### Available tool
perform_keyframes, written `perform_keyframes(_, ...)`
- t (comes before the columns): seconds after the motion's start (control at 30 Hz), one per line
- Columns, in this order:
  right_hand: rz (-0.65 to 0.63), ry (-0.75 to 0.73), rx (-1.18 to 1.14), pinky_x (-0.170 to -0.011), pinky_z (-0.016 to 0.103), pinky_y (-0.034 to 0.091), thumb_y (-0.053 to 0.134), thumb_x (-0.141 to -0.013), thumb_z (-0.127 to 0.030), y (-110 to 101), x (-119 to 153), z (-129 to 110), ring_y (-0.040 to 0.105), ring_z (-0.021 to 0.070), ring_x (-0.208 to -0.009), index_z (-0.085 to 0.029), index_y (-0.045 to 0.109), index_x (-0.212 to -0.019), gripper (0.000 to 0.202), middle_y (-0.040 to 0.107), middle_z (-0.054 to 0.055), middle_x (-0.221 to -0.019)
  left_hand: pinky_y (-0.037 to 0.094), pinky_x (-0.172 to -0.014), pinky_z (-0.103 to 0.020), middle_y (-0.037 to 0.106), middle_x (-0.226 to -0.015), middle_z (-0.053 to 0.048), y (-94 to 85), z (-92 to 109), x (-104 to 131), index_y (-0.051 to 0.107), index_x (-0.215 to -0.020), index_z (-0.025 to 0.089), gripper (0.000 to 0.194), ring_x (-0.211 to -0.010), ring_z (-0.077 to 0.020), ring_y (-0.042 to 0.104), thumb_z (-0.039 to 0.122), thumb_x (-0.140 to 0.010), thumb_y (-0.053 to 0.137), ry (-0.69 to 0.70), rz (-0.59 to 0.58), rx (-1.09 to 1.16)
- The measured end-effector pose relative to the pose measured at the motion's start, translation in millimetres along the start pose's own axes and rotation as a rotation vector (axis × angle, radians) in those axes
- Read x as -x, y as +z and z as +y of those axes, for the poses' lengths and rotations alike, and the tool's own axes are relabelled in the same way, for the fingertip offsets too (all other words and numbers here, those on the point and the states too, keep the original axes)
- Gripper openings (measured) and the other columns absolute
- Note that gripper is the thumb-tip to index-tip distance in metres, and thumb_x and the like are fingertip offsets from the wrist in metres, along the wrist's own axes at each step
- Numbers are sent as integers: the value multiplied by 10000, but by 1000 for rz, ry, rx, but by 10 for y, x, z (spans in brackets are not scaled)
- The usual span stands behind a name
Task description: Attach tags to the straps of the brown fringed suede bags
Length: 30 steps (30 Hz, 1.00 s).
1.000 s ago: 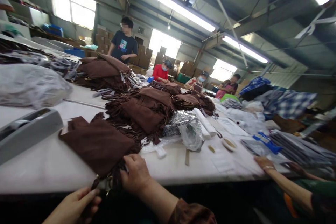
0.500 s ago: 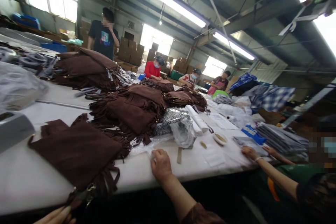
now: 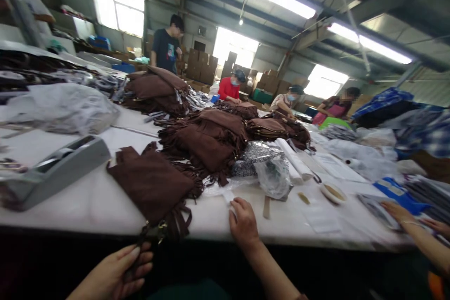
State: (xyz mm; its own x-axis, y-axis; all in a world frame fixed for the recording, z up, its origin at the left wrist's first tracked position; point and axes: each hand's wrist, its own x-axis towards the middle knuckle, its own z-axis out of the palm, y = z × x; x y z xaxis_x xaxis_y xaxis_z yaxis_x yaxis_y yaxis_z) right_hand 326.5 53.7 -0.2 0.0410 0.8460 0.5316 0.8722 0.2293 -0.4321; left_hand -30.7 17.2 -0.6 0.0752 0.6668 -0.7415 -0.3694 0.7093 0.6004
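My left hand (image 3: 123, 267) is closed round the dark strap end of a brown fringed bag (image 3: 154, 185), just off the table's front edge. The bag lies flat on the white table, with gold-coloured clasps (image 3: 161, 230) hanging at its near corner. To the right, my right hand (image 3: 244, 222) rests on the tabletop with curled fingers. A thin white slip (image 3: 229, 196) shows at its fingertips; its full shape is hidden. Clear plastic wrap (image 3: 274, 176) and a short flat tan strip (image 3: 266, 207) lie close to that hand.
Piles of brown fringed bags (image 3: 207, 138) stand behind. A grey tape dispenser (image 3: 66, 168) is at left, near crumpled white plastic (image 3: 63, 108). Right of my hand are white rolls (image 3: 293, 161) and a shallow round dish (image 3: 333, 193). A co-worker's hand (image 3: 395, 211) works at far right; other people stand beyond.
The view has turned left, so the scene sits further right. My left hand has come further into view, still on the strap. The white slip now shows at my right fingertips.
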Motion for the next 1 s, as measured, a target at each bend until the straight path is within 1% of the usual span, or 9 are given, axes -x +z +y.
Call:
perform_keyframes(0.1, -89, 22, -208, -964, 407, 495, 508, -877, -148, -21, 127, -413, 619, 255, -1054, -156, 699, -1081, 279, 680, 138, -1093, 592, -553, -288, 763, -918, -127, 41, 36, 187, 581, -1120, 144, 266, -756, -240, 738, 187, -874, 671, 21, 25, 2)
perform_keyframes(0.23, -456, 103, -564, -849, 322, 531, 582, -828, -158, 112, 349, -1203, 687, 211, -905, -188, 743, -1002, 239, 739, 71, -949, 563, -513, -257, 752, -1005, -160, 140, 45, 390, 578, -1060, 142, 189, -739, -227, 740, 218, -898, 640, 48, 86, -65)
perform_keyframes(0.33, -665, 293, -711, -800, 290, 534, 622, -792, -171, 366, 442, -1667, 710, 208, -872, -193, 777, -959, 229, 768, 57, -919, 536, -491, -238, 746, -992, -142, 154, 35, 460, 603, -998, 142, 171, -731, -222, 735, 262, -885, 648, 57, 75, -85)
perform_keyframes(0.4, -739, 450, -778, -741, 261, 530, 611, -793, -171, 556, 434, -1847, 708, 194, -827, -180, 784, -922, 215, 770, 50, -874, 529, -510, -231, 733, -915, -98, 117, 21, 460, 630, -937, 145, 204, -743, -217, 726, 301, -833, 712, 72, 23, -82)
perform_keyframes(0.5, -756, 596, -821, -686, 238, 515, 648, -773, -190, 776, 351, -1963, 684, 181, -776, -159, 778, -848, 153, 749, 40, -797, 524, -564, -216, 692, -802, -36, 31, 6, 421, 664, -841, 161, 312, -771, -192, 694, 394, -713, 827, 121, -32, -79)
perform_keyframes(0.6, -783, 672, -832, -602, 216, 481, 707, -726, -211, 866, 278, -1980, 627, 150, -655, -151, 752, -749, 78, 689, 11, -672, 502, -577, -203, 671, -740, -18, -31, 12, 383, 684, -784, 169, 404, -748, -167, 640, 473, -608, 885, 145, -29, -96)
perform_keyframes(0.73, -761, 718, -800, -492, 194, 398, 677, -716, -153, 861, 266, -1975, 499, 97, -495, -144, 724, -684, 58, 571, -32, -545, 499, -610, -211, 685, -764, -31, -48, 23, 357, 699, -785, 160, 439, -748, -164, 622, 465, -559, 918, 113, -91, -37)
perform_keyframes(0.83, -746, 719, -770, -438, 198, 355, 650, -734, -151, 832, 271, -1990, 467, 95, -438, -139, 720, -686, 86, 529, -38, -501, 495, -620, -210, 686, -746, -29, -36, 5, 334, 684, -752, 159, 406, -734, -165, 626, 437, -571, 918, 102, -120, -16)
perform_keyframes(1.0, -847, 739, -923, -438, 198, 348, 638, -778, -222, 780, 283, -2005, 445, 85, -402, -119, 722, -705, 152, 515, -34, -468, 463, -554, -205, 675, -668, -28, 1, -37, 309, 638, -704, 161, 415, -651, -163, 622, 467, -588, 894, 179, -6, -93)
